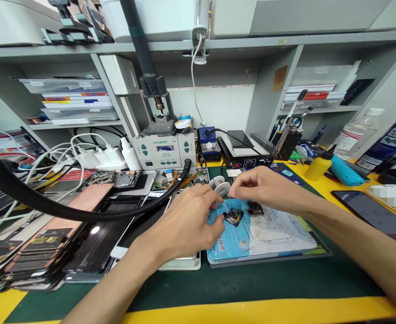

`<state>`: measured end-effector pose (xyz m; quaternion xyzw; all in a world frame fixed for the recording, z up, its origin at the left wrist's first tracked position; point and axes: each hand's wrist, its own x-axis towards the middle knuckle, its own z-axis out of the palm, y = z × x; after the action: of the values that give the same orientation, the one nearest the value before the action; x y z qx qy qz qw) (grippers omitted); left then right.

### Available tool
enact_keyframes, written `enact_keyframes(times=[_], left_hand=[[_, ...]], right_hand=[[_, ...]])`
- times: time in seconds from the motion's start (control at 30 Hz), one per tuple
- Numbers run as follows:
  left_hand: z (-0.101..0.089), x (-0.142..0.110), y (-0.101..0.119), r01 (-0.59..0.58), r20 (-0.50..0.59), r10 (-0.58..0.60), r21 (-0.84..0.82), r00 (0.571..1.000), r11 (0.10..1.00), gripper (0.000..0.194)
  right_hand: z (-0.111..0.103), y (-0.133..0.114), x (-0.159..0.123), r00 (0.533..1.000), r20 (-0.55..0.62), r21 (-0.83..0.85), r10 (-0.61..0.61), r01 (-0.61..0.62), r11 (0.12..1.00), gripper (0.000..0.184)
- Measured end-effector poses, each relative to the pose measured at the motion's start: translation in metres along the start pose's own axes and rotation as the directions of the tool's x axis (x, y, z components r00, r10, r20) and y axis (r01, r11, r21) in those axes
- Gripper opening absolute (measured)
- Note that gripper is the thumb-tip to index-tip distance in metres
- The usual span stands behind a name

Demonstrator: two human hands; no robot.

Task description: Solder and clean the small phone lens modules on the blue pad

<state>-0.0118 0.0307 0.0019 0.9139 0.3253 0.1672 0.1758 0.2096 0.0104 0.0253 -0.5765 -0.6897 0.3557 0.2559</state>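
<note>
My left hand [187,220] is curled over a blue and white packet [262,238] on the green mat, its fingertips pinched on a small black camera module [233,217]. My right hand [262,186] hovers just above and to the right, fingers pinched together over a spool of solder wire [220,185]; what it pinches is too small to make out. A second small dark module [254,208] lies on the packet under the right hand.
A hot-air rework station [164,150] stands behind, its black hose [83,211] sweeping across the left. Stacked phone screens [49,243] fill the left side. A heating plate [245,150], yellow bottle [317,166], blue bottle [346,173] and a dark phone [370,211] sit on the right.
</note>
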Motion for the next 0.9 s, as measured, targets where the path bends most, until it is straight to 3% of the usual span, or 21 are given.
enact_keyframes(times=[0.13, 0.27, 0.43, 0.73, 0.9], left_hand=[[0.005, 0.0, 0.003, 0.043, -0.07, -0.038, 0.062, 0.997, 0.997, 0.023], [0.014, 0.0, 0.014, 0.041, -0.103, -0.03, 0.104, 0.994, 0.994, 0.037], [0.022, 0.001, 0.019, 0.004, -0.107, 0.008, 0.112, 0.994, 0.994, 0.026], [0.007, 0.003, 0.009, -0.012, -0.053, 0.017, 0.105, 0.998, 0.994, 0.02], [0.011, 0.003, 0.006, 0.007, -0.186, 0.0, 0.04, 0.983, 0.999, 0.027]], right_hand=[[-0.002, 0.0, 0.0, 0.999, -0.046, -0.018, 0.013, -0.014, 1.0, 0.021], [-0.003, -0.002, 0.0, 0.994, -0.104, -0.01, 0.045, -0.046, 0.999, 0.019], [-0.004, -0.004, 0.0, 0.994, -0.099, -0.019, 0.052, -0.054, 0.998, 0.017], [-0.005, -0.005, -0.003, 1.0, -0.013, -0.124, 0.009, -0.011, 0.992, 0.022], [-0.003, -0.007, -0.003, 1.0, -0.014, -0.068, 0.002, -0.003, 0.998, 0.023]])
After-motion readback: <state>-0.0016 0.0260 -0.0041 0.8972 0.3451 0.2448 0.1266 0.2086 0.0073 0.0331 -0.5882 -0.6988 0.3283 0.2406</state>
